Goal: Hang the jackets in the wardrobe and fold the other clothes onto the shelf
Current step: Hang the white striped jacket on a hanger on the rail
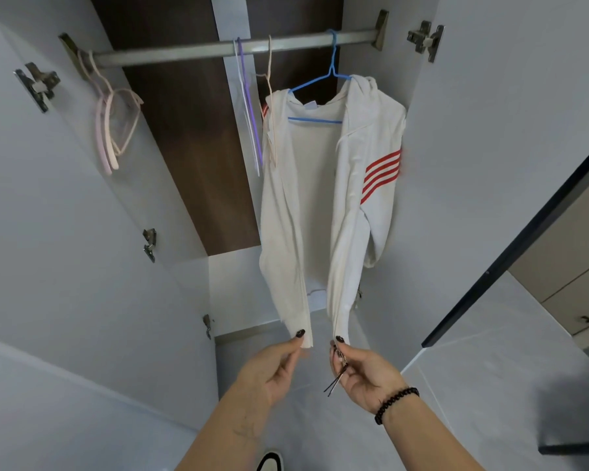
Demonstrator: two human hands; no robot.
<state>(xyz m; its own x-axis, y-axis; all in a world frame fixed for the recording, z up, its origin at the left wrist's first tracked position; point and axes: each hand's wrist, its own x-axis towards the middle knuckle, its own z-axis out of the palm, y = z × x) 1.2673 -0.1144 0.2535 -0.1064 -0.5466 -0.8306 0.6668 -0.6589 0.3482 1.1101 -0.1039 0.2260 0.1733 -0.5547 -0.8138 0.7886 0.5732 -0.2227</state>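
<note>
A white hooded jacket [323, 198] with red sleeve stripes hangs unzipped on a blue hanger [323, 83] from the wardrobe rail [198, 51]. My left hand [279, 362] pinches the bottom corner of the jacket's left front panel. My right hand [364, 372] pinches the bottom corner of the right front panel, with a dark zipper pull dangling from its fingers. The two front edges hang a little apart.
Pink empty hangers [113, 124] hang at the rail's left end; purple and beige hangers [252, 107] hang beside the jacket. White wardrobe doors [48, 232] stand open on both sides. A dark-edged surface [510, 246] runs along the right. My shoe shows on the floor below.
</note>
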